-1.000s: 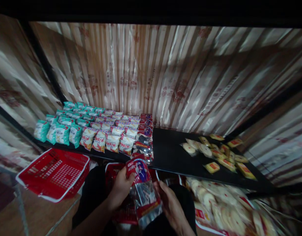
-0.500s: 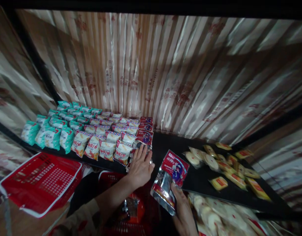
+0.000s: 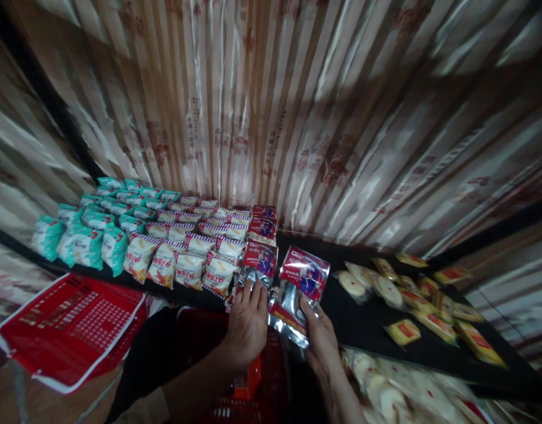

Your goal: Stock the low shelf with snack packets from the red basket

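Observation:
My right hand [image 3: 323, 341] grips a shiny red-and-silver foil pouch [image 3: 304, 272] by its lower right side, with the thumb across its front. This pouch is tilted over the shelf, right beside a row of similar pouches. My left hand [image 3: 248, 325] rests its outstretched fingers flat against the lower front of the nearest row pouch [image 3: 259, 260]. More red pouches [image 3: 263, 228] stand behind that one. To the left are rows of white snack bags [image 3: 189, 268] with striped tops, and beyond them teal bags [image 3: 88, 246].
The black shelf [image 3: 350, 318] carries yellow packets [image 3: 430, 321] and round pale wrapped pieces [image 3: 353, 284] at right. Below lie more pale packs [image 3: 386, 391]. Red baskets [image 3: 89, 324] sit at lower left and under my arms. A patterned curtain [image 3: 271, 118] hangs behind.
My right hand has brought its pouch up and left, close to the row. My left hand has slid down the front pouch, uncovering more of it. The view has tipped slightly downward.

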The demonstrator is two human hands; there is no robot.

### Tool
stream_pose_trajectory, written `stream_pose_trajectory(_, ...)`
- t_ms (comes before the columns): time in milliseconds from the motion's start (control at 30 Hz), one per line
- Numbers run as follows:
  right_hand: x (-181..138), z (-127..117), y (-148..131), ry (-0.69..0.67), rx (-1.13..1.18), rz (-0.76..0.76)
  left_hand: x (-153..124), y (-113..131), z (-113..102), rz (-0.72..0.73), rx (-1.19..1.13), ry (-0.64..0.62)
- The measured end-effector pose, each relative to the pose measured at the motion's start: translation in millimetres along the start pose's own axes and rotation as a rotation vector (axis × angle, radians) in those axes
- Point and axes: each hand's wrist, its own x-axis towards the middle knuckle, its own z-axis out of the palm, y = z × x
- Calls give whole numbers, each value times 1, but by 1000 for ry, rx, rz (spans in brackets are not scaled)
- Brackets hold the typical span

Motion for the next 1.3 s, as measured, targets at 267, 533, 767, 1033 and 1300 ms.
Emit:
stream_pose_trajectory(267,54,52,-28,-91,-366,-258,-4,-6,-3,-4,21,64)
stream_pose_trajectory(533,85,91,-25,49,-1000,-499,0,-2,-8,-17,117,141)
stream_pose_trajectory(767,82,100,-19,64,-1304,-580,1,-3,-1,-27,97,175)
stream_pose_trajectory(1033,67,107,-11,69,-1624,-879,-1,-6,8,-35,77,234)
stream_pose_trajectory(1300,115,146,-28,-178,-1785,-869,-4,-6,13,-35,54,245)
